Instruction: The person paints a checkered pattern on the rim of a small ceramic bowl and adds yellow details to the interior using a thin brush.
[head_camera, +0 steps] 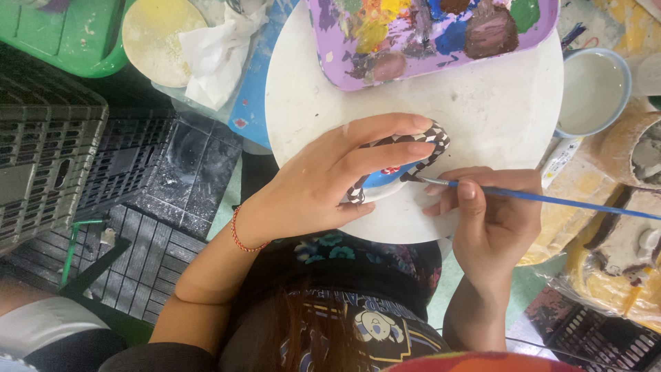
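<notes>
**Steadying a checkered piece for fine brushwork**

Nearest my lens sat the dark printed shirt [358, 303] and loose hair of the person, and past them the two arms reached onto the work surface. I noted the largest thing first: the round white turntable [482, 117], which carried everything in hand. On its far side lay the purple paint palette [427, 34], thick with mixed colour, well apart from the work. Just beyond the turntable's right rim stood a pale-blue cup of cloudy water [592, 89], and at the far left a crumpled white rag [217, 52].

The small ceramic piece [427, 148], black-and-white checkered with a blue face, rested at the near edge of the turntable. My left hand [323, 182] lay over it, fingers spread and clamped along its top and side, thumb tucked beneath. My right hand [492, 220] had its fingers pinched together on the thin blue paintbrush [551, 200], whose tip touched the piece at the edge of the blue area.

I judged that good work here called for a firm left grip so the piece could not rock, the right hand braced on the turntable, and short light strokes that kept the tip off the checkered border.
</notes>
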